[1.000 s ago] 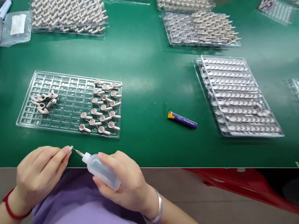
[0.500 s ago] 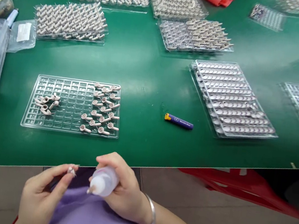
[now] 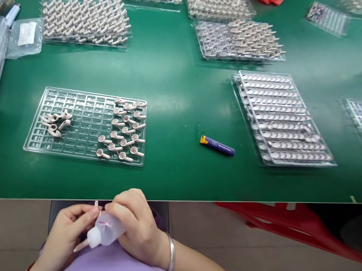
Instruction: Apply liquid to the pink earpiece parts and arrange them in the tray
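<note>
Small white piece pinched beside a soft bottle at the table's edge

In the head view, a small pale piece (image 3: 96, 205) is held upright in a narrow pinch between the thumb and fingers of the left hand (image 3: 68, 232), just off the near edge of the smooth green table (image 3: 163, 164). A cloudy, soft plastic bottle (image 3: 110, 229) is gripped in the right hand (image 3: 136, 223), its rounded body wrapped by the fingers. The bottle is tilted, with its white cap (image 3: 94, 237) and slim tip (image 3: 80, 245) turned down and toward the left. The fingertips of both hands are brought close together; whether the piece is also touched by the right hand cannot be told.

On the table, a clear, thin plastic tray (image 3: 79, 139) is laid flat, moulded into rows of small rectangular pockets. Spoon-shaped pieces (image 3: 126, 143), matte and off-white, with round cups and short stems, are set along its right side, and a loose cluster (image 3: 55, 123) of similar ones is heaped at its left. To the right, a glossy purple stick (image 3: 218, 145) with a yellow end is left lying. Beyond it, a clear stacked tray (image 3: 301, 164) is filled with tight rows of pale, rounded shapes.
</note>
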`<act>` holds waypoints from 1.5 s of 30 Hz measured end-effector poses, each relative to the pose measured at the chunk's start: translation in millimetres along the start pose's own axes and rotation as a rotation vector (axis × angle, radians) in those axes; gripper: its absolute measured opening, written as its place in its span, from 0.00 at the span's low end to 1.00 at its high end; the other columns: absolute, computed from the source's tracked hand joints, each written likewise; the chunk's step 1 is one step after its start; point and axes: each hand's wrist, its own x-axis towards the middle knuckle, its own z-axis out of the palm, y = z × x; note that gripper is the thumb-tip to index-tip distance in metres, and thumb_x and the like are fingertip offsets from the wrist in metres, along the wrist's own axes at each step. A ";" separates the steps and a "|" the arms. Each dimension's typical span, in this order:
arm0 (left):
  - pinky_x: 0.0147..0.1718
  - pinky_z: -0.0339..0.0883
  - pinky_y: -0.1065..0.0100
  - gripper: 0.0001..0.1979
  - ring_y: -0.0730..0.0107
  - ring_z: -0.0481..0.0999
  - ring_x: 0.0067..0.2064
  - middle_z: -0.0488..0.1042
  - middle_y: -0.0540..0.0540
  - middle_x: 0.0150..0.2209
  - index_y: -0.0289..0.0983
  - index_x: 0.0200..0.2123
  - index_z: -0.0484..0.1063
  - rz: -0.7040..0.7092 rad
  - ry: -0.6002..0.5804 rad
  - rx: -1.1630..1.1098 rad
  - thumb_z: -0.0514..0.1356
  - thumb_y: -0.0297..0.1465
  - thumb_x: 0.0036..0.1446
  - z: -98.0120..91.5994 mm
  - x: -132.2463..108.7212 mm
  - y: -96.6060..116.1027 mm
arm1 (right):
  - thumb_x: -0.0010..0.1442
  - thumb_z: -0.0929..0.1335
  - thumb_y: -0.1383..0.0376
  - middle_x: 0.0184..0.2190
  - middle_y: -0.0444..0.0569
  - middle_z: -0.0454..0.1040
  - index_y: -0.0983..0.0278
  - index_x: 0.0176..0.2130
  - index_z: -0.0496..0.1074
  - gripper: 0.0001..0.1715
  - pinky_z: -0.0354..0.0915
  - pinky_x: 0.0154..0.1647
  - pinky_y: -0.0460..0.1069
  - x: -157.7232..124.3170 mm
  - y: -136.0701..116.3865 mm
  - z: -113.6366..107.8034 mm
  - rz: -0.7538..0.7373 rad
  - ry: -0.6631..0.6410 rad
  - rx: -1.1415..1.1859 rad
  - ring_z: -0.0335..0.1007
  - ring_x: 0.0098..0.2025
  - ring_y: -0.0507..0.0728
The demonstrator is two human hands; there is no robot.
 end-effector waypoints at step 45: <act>0.30 0.70 0.72 0.05 0.67 0.77 0.30 0.79 0.46 0.29 0.42 0.30 0.82 0.769 -0.034 0.727 0.68 0.35 0.49 -10.4 -15.8 36.1 | 0.59 0.71 0.63 0.34 0.46 0.73 0.61 0.42 0.67 0.12 0.69 0.32 0.47 20.0 7.5 -30.9 0.304 0.000 0.301 0.71 0.32 0.54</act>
